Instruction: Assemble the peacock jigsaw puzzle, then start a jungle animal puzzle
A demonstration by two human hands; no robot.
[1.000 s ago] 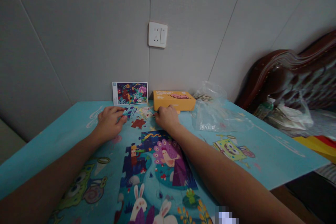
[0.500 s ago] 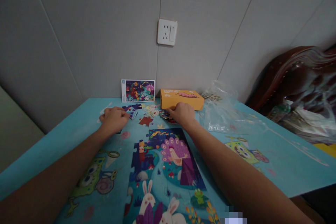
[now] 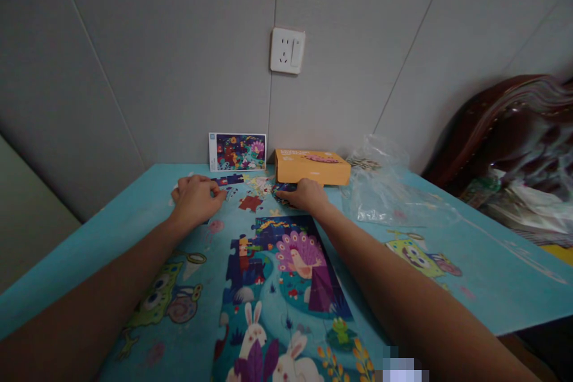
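On the table lies a partly joined jigsaw puzzle (image 3: pixel 277 298) with a pink peacock, white rabbits and a frog. Beyond its far edge, my right hand (image 3: pixel 308 196) pinches at a small pile of puzzle pieces (image 3: pixel 286 191), a dark blue one topmost under my fingertips. My left hand (image 3: pixel 197 198) is curled beside several loose dark-blue pieces (image 3: pixel 229 180); its fingertips are close together and anything in them is hidden. Between the hands lies a loose reddish-brown puzzle piece (image 3: pixel 250 203).
A picture card (image 3: pixel 239 152) leans against the wall beside a yellow box (image 3: pixel 312 168). Clear plastic bags (image 3: pixel 380 197), one with pieces inside, lie at right. The blue tablecloth (image 3: pixel 483 280) has cartoon prints. A dark tufted headboard (image 3: pixel 496 125) stands beyond the table's right side.
My right hand has shifted slightly at the pile, where a dark blue piece now shows on top. My left fingers have moved a little to the right. The view has shifted slightly.
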